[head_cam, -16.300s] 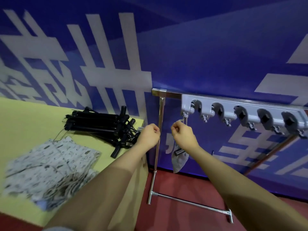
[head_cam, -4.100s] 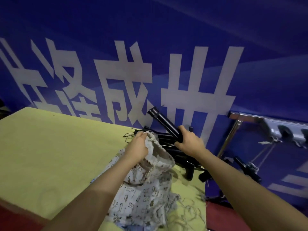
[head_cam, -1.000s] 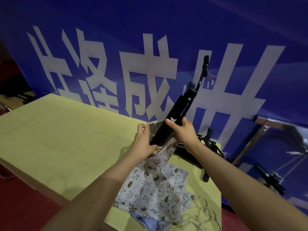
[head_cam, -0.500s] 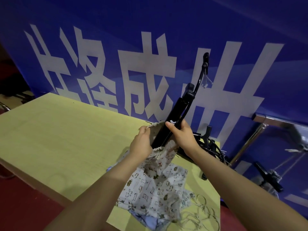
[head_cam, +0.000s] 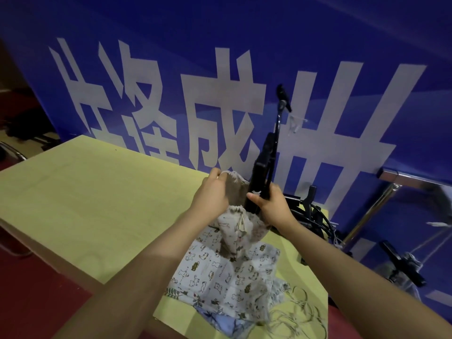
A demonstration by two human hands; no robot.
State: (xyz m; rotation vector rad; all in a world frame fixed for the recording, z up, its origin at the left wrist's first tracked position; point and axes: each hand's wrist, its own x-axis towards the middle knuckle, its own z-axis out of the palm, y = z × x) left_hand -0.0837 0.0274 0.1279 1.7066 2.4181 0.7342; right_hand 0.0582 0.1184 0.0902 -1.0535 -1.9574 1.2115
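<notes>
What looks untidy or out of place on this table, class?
The loose cords of the flat patterned bags lie in a tangle at the near right corner of the table, and the lowest bag seems to hang over the edge. The black stick jutting from the pouch is simply half packed.

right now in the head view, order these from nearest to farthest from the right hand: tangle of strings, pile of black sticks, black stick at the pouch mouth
1. black stick, gripped in the right hand, at the pouch mouth.
2. pile of black sticks, on the table just behind that hand.
3. tangle of strings, at the table's near right corner.
</notes>
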